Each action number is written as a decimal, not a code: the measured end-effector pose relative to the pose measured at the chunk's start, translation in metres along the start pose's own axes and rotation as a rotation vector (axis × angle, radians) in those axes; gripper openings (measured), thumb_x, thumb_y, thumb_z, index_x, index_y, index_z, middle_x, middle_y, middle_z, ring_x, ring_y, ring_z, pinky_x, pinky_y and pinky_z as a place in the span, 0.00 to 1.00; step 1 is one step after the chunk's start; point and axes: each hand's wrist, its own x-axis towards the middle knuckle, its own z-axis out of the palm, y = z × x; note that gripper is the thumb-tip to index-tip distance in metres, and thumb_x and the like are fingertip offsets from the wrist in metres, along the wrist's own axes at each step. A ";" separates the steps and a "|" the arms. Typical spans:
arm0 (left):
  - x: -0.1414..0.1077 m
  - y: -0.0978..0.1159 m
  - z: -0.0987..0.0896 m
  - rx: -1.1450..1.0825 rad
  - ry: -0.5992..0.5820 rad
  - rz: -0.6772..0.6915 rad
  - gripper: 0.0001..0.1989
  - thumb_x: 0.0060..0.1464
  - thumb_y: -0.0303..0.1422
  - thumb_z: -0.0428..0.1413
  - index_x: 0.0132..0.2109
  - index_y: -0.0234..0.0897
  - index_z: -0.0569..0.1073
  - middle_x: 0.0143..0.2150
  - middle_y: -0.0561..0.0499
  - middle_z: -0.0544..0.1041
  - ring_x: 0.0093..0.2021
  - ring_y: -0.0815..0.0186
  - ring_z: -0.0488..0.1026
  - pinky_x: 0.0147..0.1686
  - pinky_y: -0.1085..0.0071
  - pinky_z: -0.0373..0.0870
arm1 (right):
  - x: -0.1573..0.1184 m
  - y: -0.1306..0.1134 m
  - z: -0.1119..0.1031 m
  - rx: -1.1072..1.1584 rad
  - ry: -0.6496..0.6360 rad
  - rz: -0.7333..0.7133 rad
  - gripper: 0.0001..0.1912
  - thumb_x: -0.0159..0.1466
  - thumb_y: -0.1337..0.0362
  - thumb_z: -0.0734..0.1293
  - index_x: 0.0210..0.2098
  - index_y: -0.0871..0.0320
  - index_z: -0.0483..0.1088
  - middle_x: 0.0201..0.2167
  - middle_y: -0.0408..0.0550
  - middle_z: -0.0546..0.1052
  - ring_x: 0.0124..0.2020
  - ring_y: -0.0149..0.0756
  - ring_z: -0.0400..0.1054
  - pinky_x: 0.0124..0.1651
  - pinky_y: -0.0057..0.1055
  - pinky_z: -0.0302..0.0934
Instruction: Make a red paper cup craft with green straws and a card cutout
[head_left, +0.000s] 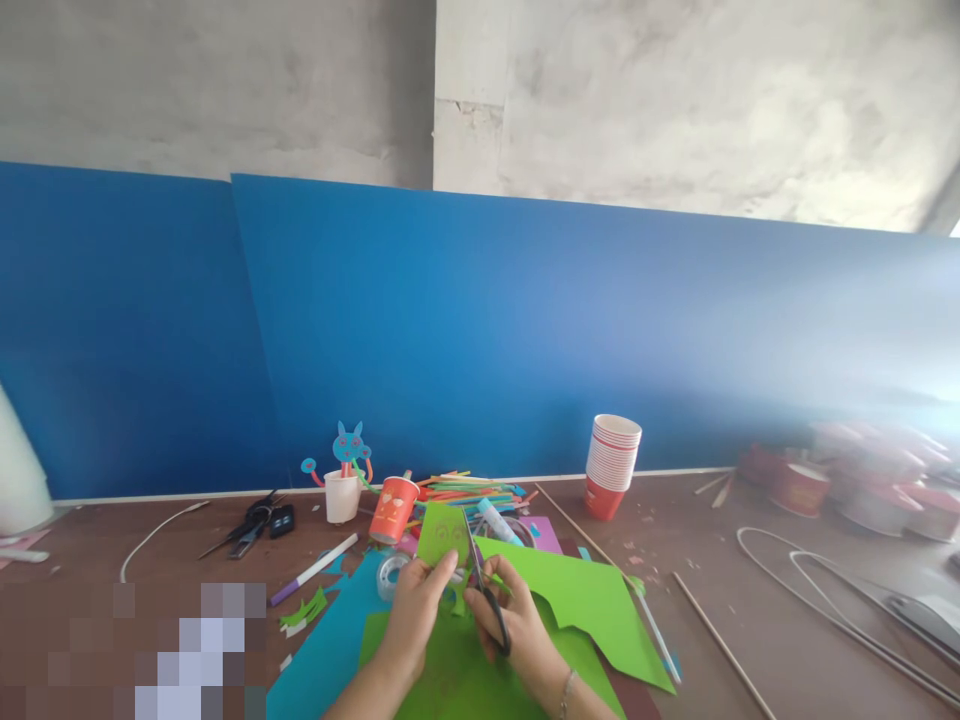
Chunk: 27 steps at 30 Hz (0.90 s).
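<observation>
My left hand (pixel 421 600) pinches a small piece of green paper (pixel 439 535) with faint drawn marks on it. In my right hand (pixel 517 615) are black-handled scissors (pixel 495 617), their blades pointing up along the right edge of that piece. Beneath both hands lie larger green sheets (pixel 592 595) on top of a blue sheet (pixel 322 640). The lower right sheet has a wavy cut edge. A tape roll (pixel 391 577) sits just left of my left hand, and a glue stick (pixel 496 522) lies behind the scissors.
Behind are a white cup (pixel 343 498) with a blue paper figure, a tilted red cup (pixel 394 510), colored sticks (pixel 457 490) and stacked cups (pixel 613 465). A purple-capped marker (pixel 313 570) and keys (pixel 259 525) lie left. Wooden sticks (pixel 724 645) and a white cable (pixel 832 610) lie right.
</observation>
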 end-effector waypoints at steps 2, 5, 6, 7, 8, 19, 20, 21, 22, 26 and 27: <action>0.001 0.000 -0.001 0.000 0.001 0.006 0.25 0.36 0.50 0.62 0.13 0.40 0.59 0.13 0.60 0.56 0.18 0.72 0.52 0.21 0.73 0.51 | 0.000 0.001 0.000 -0.011 -0.001 -0.001 0.32 0.46 0.41 0.74 0.29 0.53 0.53 0.12 0.29 0.62 0.09 0.19 0.51 0.11 0.17 0.43; 0.002 -0.001 -0.002 0.004 -0.035 0.046 0.22 0.39 0.48 0.62 0.14 0.39 0.62 0.12 0.59 0.59 0.19 0.70 0.57 0.23 0.73 0.56 | 0.001 0.002 -0.001 -0.025 -0.004 -0.006 0.31 0.47 0.40 0.73 0.29 0.53 0.53 0.12 0.28 0.61 0.10 0.20 0.52 0.12 0.17 0.44; 0.003 -0.001 -0.003 0.005 -0.056 0.056 0.21 0.40 0.47 0.61 0.15 0.39 0.65 0.13 0.58 0.62 0.20 0.69 0.60 0.24 0.72 0.58 | 0.001 0.003 -0.001 -0.030 -0.003 -0.010 0.31 0.47 0.40 0.73 0.29 0.53 0.53 0.11 0.28 0.60 0.10 0.20 0.52 0.12 0.17 0.45; 0.003 -0.001 -0.004 0.004 -0.083 0.062 0.19 0.40 0.46 0.61 0.17 0.38 0.67 0.14 0.57 0.65 0.22 0.67 0.64 0.26 0.72 0.60 | 0.001 0.003 -0.002 -0.035 0.003 -0.015 0.31 0.47 0.40 0.73 0.29 0.53 0.52 0.12 0.28 0.60 0.10 0.20 0.52 0.12 0.17 0.46; 0.004 -0.002 -0.004 0.004 -0.113 0.065 0.16 0.41 0.45 0.61 0.19 0.38 0.71 0.16 0.55 0.70 0.24 0.64 0.67 0.28 0.71 0.63 | 0.001 0.003 -0.003 -0.042 0.011 -0.020 0.31 0.48 0.40 0.72 0.29 0.53 0.52 0.12 0.28 0.61 0.10 0.20 0.52 0.13 0.17 0.47; 0.006 -0.007 -0.007 0.014 -0.200 0.055 0.15 0.46 0.43 0.58 0.33 0.35 0.79 0.29 0.51 0.81 0.34 0.58 0.75 0.36 0.67 0.68 | 0.002 0.004 -0.007 -0.069 0.004 -0.023 0.29 0.49 0.44 0.73 0.31 0.53 0.53 0.15 0.30 0.64 0.11 0.20 0.55 0.14 0.18 0.47; 0.006 -0.006 -0.008 0.011 -0.209 0.060 0.15 0.45 0.43 0.59 0.34 0.35 0.79 0.29 0.51 0.81 0.35 0.58 0.75 0.37 0.67 0.68 | 0.002 0.004 -0.007 -0.076 0.003 -0.026 0.29 0.50 0.44 0.73 0.30 0.53 0.53 0.14 0.29 0.64 0.11 0.20 0.55 0.14 0.17 0.47; 0.006 -0.006 -0.008 0.008 -0.218 0.068 0.15 0.45 0.43 0.59 0.34 0.36 0.79 0.30 0.51 0.81 0.37 0.57 0.75 0.39 0.66 0.68 | 0.003 0.004 -0.007 -0.084 0.003 -0.027 0.28 0.50 0.44 0.73 0.30 0.53 0.53 0.14 0.29 0.63 0.11 0.20 0.54 0.14 0.17 0.47; 0.006 -0.005 -0.008 0.007 -0.223 0.077 0.15 0.45 0.43 0.59 0.34 0.36 0.79 0.31 0.51 0.82 0.38 0.56 0.75 0.40 0.66 0.69 | 0.003 0.004 -0.007 -0.092 0.003 -0.025 0.28 0.50 0.44 0.73 0.30 0.53 0.53 0.14 0.29 0.63 0.11 0.20 0.54 0.14 0.17 0.47; 0.010 -0.006 -0.009 0.017 -0.237 0.096 0.16 0.46 0.44 0.59 0.35 0.35 0.79 0.34 0.48 0.82 0.40 0.55 0.75 0.43 0.64 0.68 | 0.002 0.001 -0.006 -0.104 0.029 -0.005 0.29 0.49 0.44 0.73 0.30 0.53 0.53 0.14 0.28 0.63 0.10 0.19 0.53 0.12 0.17 0.46; 0.011 -0.007 -0.010 0.020 -0.237 0.096 0.16 0.46 0.44 0.59 0.35 0.35 0.79 0.34 0.48 0.82 0.40 0.54 0.75 0.43 0.64 0.68 | 0.001 0.000 -0.006 -0.104 0.033 -0.001 0.29 0.49 0.44 0.73 0.30 0.53 0.53 0.13 0.28 0.63 0.09 0.19 0.53 0.12 0.17 0.45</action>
